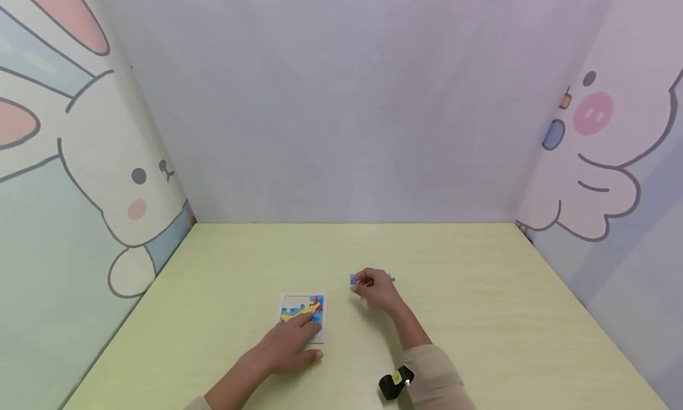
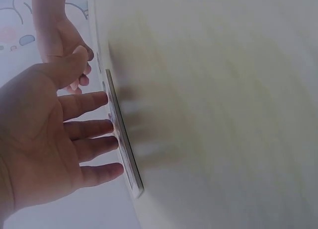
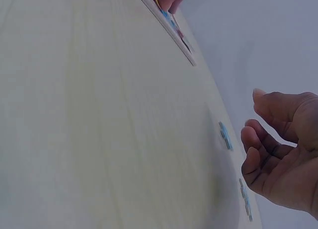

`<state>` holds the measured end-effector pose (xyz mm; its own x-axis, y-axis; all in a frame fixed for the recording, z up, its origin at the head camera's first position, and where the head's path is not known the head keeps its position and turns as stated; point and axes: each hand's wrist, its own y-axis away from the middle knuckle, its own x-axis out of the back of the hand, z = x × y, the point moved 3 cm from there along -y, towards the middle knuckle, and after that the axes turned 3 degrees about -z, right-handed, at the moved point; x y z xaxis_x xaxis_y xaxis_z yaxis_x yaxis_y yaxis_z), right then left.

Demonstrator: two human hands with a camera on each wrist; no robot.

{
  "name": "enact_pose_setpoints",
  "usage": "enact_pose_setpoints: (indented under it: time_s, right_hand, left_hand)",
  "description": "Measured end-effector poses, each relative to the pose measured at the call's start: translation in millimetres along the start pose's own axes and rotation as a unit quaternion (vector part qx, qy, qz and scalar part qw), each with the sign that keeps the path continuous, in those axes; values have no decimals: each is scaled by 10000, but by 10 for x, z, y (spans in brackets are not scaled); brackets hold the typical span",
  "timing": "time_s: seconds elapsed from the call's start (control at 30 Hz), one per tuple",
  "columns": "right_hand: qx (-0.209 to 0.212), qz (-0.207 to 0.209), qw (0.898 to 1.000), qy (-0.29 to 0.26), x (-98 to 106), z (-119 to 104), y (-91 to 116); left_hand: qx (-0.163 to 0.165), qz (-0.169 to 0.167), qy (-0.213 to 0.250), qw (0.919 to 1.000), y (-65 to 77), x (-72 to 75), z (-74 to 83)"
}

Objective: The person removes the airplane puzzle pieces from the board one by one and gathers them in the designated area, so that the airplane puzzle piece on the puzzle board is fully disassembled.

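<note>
A square jigsaw puzzle in a pale frame (image 1: 326, 315) lies left of centre in the head view. Blue pieces and a yellow and red picture part fill some of it. My left hand (image 1: 290, 340) rests over its near side; in the left wrist view straight fingers (image 2: 94, 147) touch the board. My right hand (image 1: 377, 288) hovers just beyond and right of the board, fingers bent and thumb apart, nothing visible between them in the right wrist view. Beside its fingertips lies a blue puzzle piece (image 3: 225, 135); another blue piece (image 3: 245, 199) lies partly behind the hand in the head view.
The pale yellow table (image 1: 480, 303) extends around the board. A grey-white wall (image 1: 341, 114) stands along the back, with cartoon-printed panels on the left and right. A black device (image 1: 396, 383) sits at the right sleeve.
</note>
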<state>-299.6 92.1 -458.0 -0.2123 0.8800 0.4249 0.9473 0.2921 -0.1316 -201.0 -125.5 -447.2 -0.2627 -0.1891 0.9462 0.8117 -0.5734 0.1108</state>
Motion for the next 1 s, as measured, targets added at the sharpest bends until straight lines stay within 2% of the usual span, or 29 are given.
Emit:
enact_pose_setpoints:
  time_s: [0.33, 0.57, 0.7, 0.8, 1.0]
  right_hand:
    - [160, -424, 9983, 360, -290, -136, -55]
    - [143, -764, 9962, 404, -518, -144, -97]
    - [217, -920, 9934, 644, -638, -125, -124]
    - [125, -904, 9925, 814, -687, -133, -145]
    - [-327, -747, 9883, 1286, -713, -163, -168]
  left_hand:
    - [39, -53, -232, 9997, -6, -39, 44]
    - [-56, -62, -238, 9997, -10, -60, 46]
    - [-132, -32, -292, 9995, -11, -62, 41]
    - [-180, -8, -330, 9993, -11, -54, 42]
    - [-268, 38, -296, 9992, -6, -25, 50]
